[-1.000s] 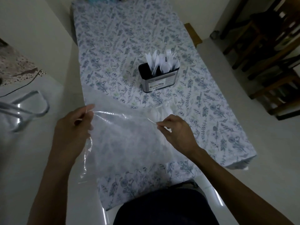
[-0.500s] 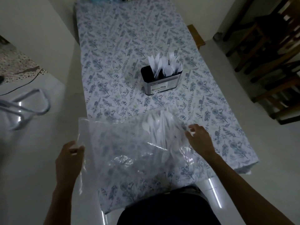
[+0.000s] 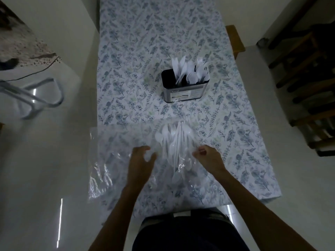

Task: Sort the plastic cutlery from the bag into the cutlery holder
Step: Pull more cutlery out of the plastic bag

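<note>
We find the bag flat on the table, cutlery inside. Left hand rests spread on it; right hand pinches its plastic. The holder stands beyond.

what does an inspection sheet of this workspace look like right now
surface: table under a leaf-print cloth
job's things: clear plastic bag lying flat on the near end, white cutlery inside it; cutlery holder farther back, upright, part filled
clutter: nothing seen
hands: left hand on the bag, fingers loosely bent; right hand curled at the bag beside the cutlery, grip unclear
cables: dark cable on the floor, left
surroundings: metal frame left, wooden chairs right
</note>
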`<action>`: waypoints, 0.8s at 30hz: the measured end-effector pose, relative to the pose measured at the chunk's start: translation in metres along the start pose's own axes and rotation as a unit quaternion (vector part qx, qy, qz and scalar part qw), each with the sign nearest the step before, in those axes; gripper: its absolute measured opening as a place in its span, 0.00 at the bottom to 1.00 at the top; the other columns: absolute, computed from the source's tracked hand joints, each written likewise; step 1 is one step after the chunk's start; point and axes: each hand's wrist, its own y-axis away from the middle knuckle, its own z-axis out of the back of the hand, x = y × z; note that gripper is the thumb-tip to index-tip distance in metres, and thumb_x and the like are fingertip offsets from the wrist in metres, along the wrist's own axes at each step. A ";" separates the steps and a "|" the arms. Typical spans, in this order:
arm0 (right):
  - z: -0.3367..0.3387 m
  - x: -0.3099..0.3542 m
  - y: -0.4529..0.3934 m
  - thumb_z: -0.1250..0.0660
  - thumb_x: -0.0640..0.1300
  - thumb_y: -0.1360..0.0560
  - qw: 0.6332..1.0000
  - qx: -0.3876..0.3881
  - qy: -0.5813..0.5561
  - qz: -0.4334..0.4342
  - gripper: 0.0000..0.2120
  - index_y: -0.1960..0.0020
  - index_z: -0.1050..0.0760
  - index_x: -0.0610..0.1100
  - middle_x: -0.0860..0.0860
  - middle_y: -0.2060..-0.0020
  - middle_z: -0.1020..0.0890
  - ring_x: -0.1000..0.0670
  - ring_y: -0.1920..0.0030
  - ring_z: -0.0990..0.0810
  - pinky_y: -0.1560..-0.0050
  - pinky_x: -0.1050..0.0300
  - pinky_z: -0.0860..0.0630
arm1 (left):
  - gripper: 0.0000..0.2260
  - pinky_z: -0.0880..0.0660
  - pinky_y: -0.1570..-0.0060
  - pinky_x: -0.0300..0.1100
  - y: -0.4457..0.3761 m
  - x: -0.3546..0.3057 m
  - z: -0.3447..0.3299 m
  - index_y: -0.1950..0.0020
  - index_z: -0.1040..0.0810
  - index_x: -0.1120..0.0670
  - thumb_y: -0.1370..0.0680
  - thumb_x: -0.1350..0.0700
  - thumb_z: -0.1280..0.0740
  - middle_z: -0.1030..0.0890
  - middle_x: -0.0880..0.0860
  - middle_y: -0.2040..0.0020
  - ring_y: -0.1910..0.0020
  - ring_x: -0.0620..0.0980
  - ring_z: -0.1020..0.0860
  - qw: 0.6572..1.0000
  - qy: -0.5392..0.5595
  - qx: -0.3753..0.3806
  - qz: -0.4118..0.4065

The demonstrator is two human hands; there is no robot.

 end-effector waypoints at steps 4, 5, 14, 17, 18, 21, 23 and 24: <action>0.007 0.013 0.003 0.25 0.48 0.25 0.996 0.028 -0.039 0.079 0.09 0.46 0.20 0.50 0.58 0.57 0.18 0.62 0.57 0.20 0.60 0.71 0.28 | 0.32 0.27 0.46 0.40 -0.003 -0.042 -0.041 0.32 0.23 0.51 0.25 0.29 0.37 0.21 0.49 0.38 0.41 0.47 0.22 0.985 0.096 0.112 0.087; 0.007 0.019 0.005 0.26 0.47 0.25 0.992 0.045 -0.047 0.107 0.10 0.45 0.20 0.51 0.60 0.57 0.18 0.66 0.58 0.21 0.60 0.74 0.28 | 0.36 0.26 0.46 0.40 -0.004 -0.049 -0.043 0.33 0.22 0.51 0.26 0.25 0.39 0.20 0.48 0.39 0.42 0.47 0.21 0.982 0.112 0.108 0.108; -0.021 0.051 0.012 0.32 0.41 0.21 0.944 0.213 0.004 0.252 0.20 0.29 0.26 0.44 0.48 0.41 0.18 0.55 0.48 0.20 0.50 0.69 0.25 | 0.25 0.22 0.55 0.47 -0.042 -0.064 -0.031 0.52 0.20 0.59 0.25 0.36 0.29 0.15 0.55 0.57 0.56 0.52 0.17 0.955 0.150 0.150 0.209; -0.015 0.047 0.011 0.33 0.43 0.20 0.946 0.221 -0.014 0.238 0.18 0.31 0.24 0.45 0.48 0.40 0.18 0.52 0.44 0.20 0.44 0.61 0.23 | 0.13 0.26 0.53 0.49 -0.047 -0.065 -0.029 0.45 0.23 0.62 0.18 0.52 0.36 0.19 0.56 0.52 0.51 0.58 0.21 0.975 0.026 0.115 0.191; -0.012 0.042 0.010 0.33 0.44 0.20 0.958 0.173 -0.032 0.228 0.16 0.33 0.22 0.45 0.49 0.40 0.18 0.53 0.45 0.20 0.44 0.61 0.24 | 0.11 0.28 0.52 0.49 -0.047 -0.065 -0.029 0.44 0.25 0.61 0.17 0.54 0.39 0.21 0.55 0.53 0.52 0.56 0.23 0.979 -0.011 0.099 0.180; -0.009 0.029 -0.002 0.34 0.49 0.21 0.977 -0.093 0.050 0.186 0.14 0.40 0.22 0.43 0.45 0.45 0.20 0.47 0.46 0.23 0.50 0.52 0.21 | 0.08 0.29 0.55 0.49 -0.044 -0.060 -0.030 0.45 0.29 0.59 0.15 0.56 0.44 0.25 0.53 0.55 0.56 0.54 0.25 0.981 -0.007 0.072 0.181; -0.014 0.029 -0.008 0.31 0.53 0.24 0.965 -0.151 0.138 0.161 0.23 0.36 0.27 0.41 0.41 0.42 0.22 0.41 0.43 0.24 0.48 0.47 0.20 | 0.07 0.31 0.60 0.45 -0.043 -0.052 -0.031 0.47 0.31 0.59 0.15 0.58 0.45 0.25 0.55 0.54 0.60 0.53 0.27 0.984 -0.028 0.066 0.163; -0.019 0.033 -0.009 0.30 0.58 0.26 0.967 -0.130 0.168 0.143 0.30 0.32 0.29 0.40 0.39 0.39 0.24 0.39 0.40 0.25 0.44 0.45 0.22 | 0.06 0.31 0.63 0.44 -0.043 -0.047 -0.031 0.47 0.32 0.60 0.15 0.59 0.46 0.25 0.55 0.55 0.61 0.53 0.27 0.986 -0.034 0.063 0.152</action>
